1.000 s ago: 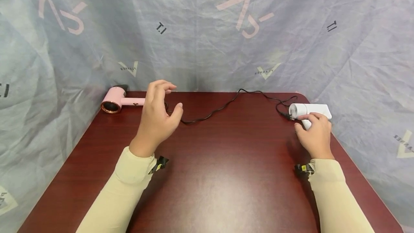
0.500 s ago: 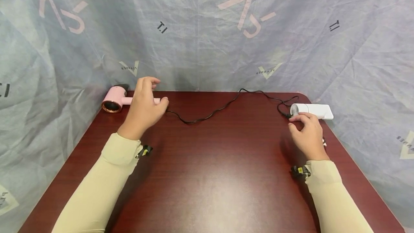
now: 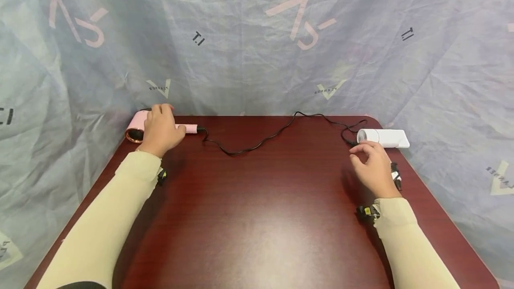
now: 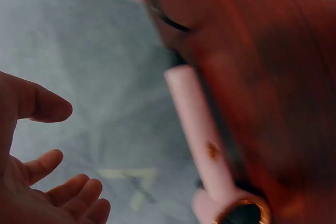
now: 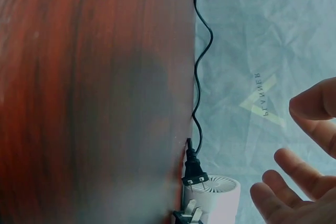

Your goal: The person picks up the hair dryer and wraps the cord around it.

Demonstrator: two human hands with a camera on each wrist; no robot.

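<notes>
A pink hair dryer lies at the table's back left, its handle pointing right. My left hand is over that handle, hiding part of it in the head view. In the left wrist view, thumb and fingers are spread apart, with a gap between them and the dryer. At the back right lies a white hair dryer with a round vented end. Just in front of it hovers my right hand, fingers loosely bent and holding nothing. Beside the vented end is a black two-pin plug.
A black cord runs from the pink dryer's handle along the back of the table to the plug. A bundled cord lies right of my right hand. Another plug's metal prongs show in the right wrist view. Grey printed cloth surrounds the table.
My left hand has moved left and down, from the handle's end to over the pink dryer. The right hand has drifted slightly left, uncovering more of the bundled cord.
</notes>
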